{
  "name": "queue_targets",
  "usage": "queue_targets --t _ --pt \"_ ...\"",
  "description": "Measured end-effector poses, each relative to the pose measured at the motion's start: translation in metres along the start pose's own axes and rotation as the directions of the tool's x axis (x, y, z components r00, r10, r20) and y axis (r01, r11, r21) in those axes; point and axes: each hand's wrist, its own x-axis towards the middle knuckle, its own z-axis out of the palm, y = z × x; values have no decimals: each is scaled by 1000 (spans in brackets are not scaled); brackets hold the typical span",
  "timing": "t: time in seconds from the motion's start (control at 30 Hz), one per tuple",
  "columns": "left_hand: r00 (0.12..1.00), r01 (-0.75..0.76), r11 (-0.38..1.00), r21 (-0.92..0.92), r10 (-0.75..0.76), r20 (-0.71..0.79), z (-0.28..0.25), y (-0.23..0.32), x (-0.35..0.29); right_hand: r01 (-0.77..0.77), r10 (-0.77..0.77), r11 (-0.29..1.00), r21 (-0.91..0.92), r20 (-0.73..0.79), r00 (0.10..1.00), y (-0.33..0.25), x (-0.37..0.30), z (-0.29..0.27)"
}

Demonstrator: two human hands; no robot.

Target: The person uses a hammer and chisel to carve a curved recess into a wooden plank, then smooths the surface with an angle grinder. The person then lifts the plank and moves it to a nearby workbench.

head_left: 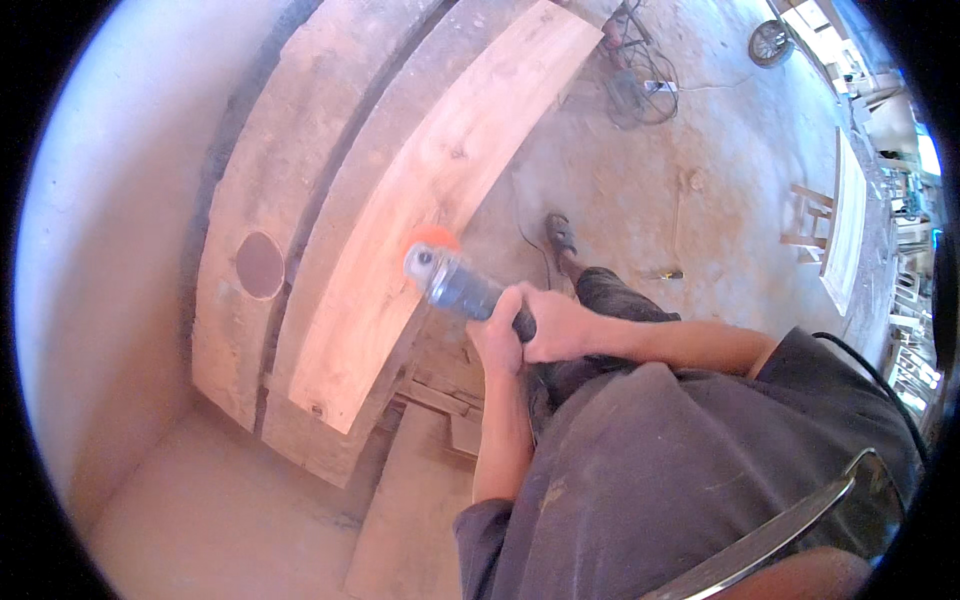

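Note:
Both my hands are closed around the grey body of an angle grinder point(466, 292), with my left hand point(494, 338) next to my right hand point(556, 322) towards its rear end. The grinder's metal head sits above an orange disc point(432, 240), which lies over the face of a long pale wooden plank point(400, 210). Whether the disc presses on the wood or spins, I cannot tell. The plank lies along a dusty wide board point(315, 300). Left of it, a brown round sanding disc point(260, 265) rests on another dusty board point(228, 320).
A pale wall point(110, 230) rises at the left. Boards point(415, 500) lie below the plank's near end. Tangled cables point(640, 95) lie on the dusty floor at the back. A wheel point(770, 44) and a long white panel with wooden legs point(848, 225) stand to the right.

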Motion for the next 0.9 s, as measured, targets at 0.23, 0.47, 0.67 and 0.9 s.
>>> queue_targets --t 0.23,0.47,0.67,0.9 --pt "990 -74 995 67 65 126 7 -3 3 27 -31 999 -36 -129 991 3 0 -1" --pt "997 10 1000 -11 -10 74 0 -11 7 33 -40 997 -66 -100 994 2 1 -5" --pt "999 4 999 -43 -6 -33 7 5 -6 25 -28 995 -94 -32 999 2 2 -7" --pt "997 -72 995 67 73 -17 15 -2 3 5 -6 1000 -2 -181 983 -6 -1 -12"
